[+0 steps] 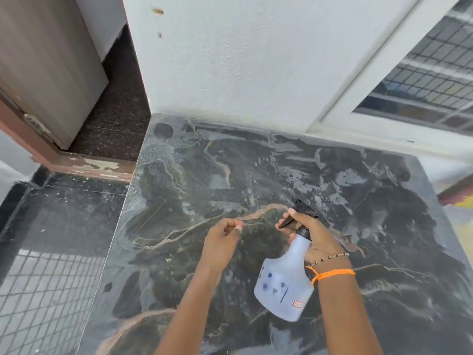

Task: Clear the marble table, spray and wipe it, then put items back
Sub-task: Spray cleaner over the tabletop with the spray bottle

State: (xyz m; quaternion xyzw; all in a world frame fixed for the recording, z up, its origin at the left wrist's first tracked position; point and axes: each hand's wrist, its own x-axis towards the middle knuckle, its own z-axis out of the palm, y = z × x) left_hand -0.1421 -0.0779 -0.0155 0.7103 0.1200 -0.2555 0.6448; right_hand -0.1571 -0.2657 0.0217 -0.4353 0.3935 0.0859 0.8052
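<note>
Two bare forearms reach up from the bottom edge of the frame over a dark, veined marble desk that fills the centre and right. The right hand, with a beaded bracelet and an orange thread band at the wrist, grips the neck of a translucent white plastic spray bottle with a black trigger head, fingers on the trigger, nozzle aimed toward the upper part of the desk. The left hand, centre frame, hangs loosely curled and holds nothing that can be made out.

The marble already shows pale wet patches and droplets across its upper half, so the spraying step looks under way.

The risk: with no wiping cloth in view, spray may dry into streaks, or run over the left edge onto the dark tiled floor and leave it slippery.

Count: one bottle, two hands, one desk, two wrist bands, no cloth.
</note>
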